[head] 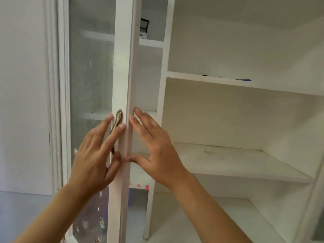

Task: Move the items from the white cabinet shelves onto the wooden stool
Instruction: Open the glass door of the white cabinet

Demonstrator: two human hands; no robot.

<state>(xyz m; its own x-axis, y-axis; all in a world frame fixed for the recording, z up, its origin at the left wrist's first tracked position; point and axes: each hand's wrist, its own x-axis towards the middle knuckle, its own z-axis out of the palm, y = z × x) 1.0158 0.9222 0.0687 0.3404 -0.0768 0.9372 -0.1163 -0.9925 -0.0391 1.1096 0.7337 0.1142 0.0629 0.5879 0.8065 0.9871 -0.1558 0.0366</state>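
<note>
The left hand point(95, 155) lies flat against the white frame of a glass cabinet door point(121, 85), its fingers straight and spread, gripping nothing; the fingertips touch the frame on either side of a brass handle point(117, 120), and the thumb rests near the handle's lower end. The right hand point(154, 151) is just beside it on the other side of the door's edge, fingers likewise straight and relaxed, fingertips and thumb touching that edge, holding nothing. The door belongs to a white cabinet point(163, 102) whose right section stands open with several shelves point(245, 165) in view. The one clear item on the shelves is a dark mesh container point(144, 26) standing on a white box or label on a high shelf of the narrow middle compartment, well above both hands and slightly right of the door's edge. A thin dark and blue object point(242, 79) lies flat on the upper shelf of the right section, far up and right of the right hand; what it is cannot be told. Behind the glass, low down, blurred coloured shapes show but cannot be made out.
</note>
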